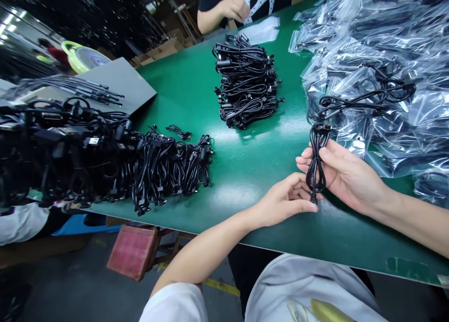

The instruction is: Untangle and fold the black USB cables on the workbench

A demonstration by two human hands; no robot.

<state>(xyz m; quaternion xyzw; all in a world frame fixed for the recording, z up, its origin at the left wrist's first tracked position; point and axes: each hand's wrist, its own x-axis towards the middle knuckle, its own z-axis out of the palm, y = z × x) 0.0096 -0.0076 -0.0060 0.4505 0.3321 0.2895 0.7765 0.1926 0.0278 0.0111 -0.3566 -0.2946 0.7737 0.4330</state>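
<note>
Between my two hands, above the green table (pixel 245 160), is a black cable bundle (pixel 316 165), coiled into a long loop with a connector at its lower end. My right hand (pixel 345 174) grips the bundle's upper part, thumb in front and fingers behind. Around the lower connector, the thumb and fingers of my left hand (pixel 289 195) are closed. Just beyond my right hand, a loose black cable (pixel 365 99) lies on a heap of clear plastic bags (pixel 382 46) with cables inside.
A stack of bundled black cables (pixel 247 83) stands mid-table. More bundles (pixel 164 163) pile up along the left, beside a grey board (pixel 129 85). Across the table, another person's hand (pixel 235 7) is near white plastic bags (pixel 261 30). A red stool (pixel 132 252) stands below the front edge.
</note>
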